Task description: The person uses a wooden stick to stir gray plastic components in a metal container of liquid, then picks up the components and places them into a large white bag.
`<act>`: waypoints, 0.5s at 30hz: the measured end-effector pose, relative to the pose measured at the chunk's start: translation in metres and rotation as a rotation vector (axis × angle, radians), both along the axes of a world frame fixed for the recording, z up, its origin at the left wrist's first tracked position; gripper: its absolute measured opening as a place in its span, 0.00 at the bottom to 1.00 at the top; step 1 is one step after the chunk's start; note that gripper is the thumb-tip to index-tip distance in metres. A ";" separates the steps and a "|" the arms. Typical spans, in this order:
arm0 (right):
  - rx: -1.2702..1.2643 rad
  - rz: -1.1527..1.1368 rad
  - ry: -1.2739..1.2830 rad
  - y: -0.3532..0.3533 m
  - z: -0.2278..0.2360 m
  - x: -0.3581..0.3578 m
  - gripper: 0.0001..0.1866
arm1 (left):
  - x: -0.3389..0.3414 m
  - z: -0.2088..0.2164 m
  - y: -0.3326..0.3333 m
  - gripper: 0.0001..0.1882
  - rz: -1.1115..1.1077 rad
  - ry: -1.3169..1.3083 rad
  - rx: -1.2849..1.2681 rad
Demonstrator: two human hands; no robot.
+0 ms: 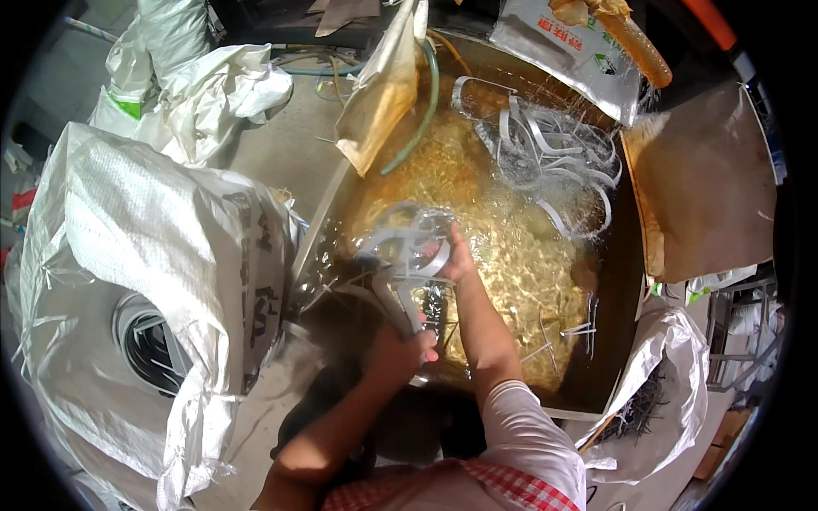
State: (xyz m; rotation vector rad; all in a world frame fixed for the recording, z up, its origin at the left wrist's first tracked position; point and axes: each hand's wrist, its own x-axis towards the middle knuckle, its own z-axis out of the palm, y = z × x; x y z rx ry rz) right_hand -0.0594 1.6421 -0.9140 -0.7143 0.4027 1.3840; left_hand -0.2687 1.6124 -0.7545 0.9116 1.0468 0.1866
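Both my hands hold a bunch of curved, flat grey strips (385, 294) over the near left part of a water tank (322, 209). My left hand (399, 351) is closed round the near end of the bunch. My right hand (458, 257) grips its far right side, with the thumb up along it; the other fingers are partly hidden. Motion blurs the strips, so their exact shape does not show. A heap of similar grey strips (554, 149) lies in splashing water at the tank's far right. Thin loose sticks (579, 330) lie in the water at the near right.
A large white woven sack (145, 196) on the left holds nested grey and black rings (153, 345). A green hose (430, 111) hangs over the tank's far edge. A brown board (707, 187) stands at the right. Near right, a white sack (677, 417) contains dark thin pieces.
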 end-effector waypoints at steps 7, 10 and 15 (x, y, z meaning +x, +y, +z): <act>0.224 -0.226 0.113 0.039 -0.029 -0.027 0.41 | -0.009 0.015 -0.004 0.15 -0.178 0.040 0.071; 0.301 -0.126 0.045 0.052 -0.030 -0.034 0.39 | -0.013 0.025 -0.011 0.14 -0.222 0.099 0.231; 0.272 -0.312 0.062 0.057 -0.016 -0.024 0.25 | -0.022 0.028 -0.013 0.15 -0.219 0.075 0.323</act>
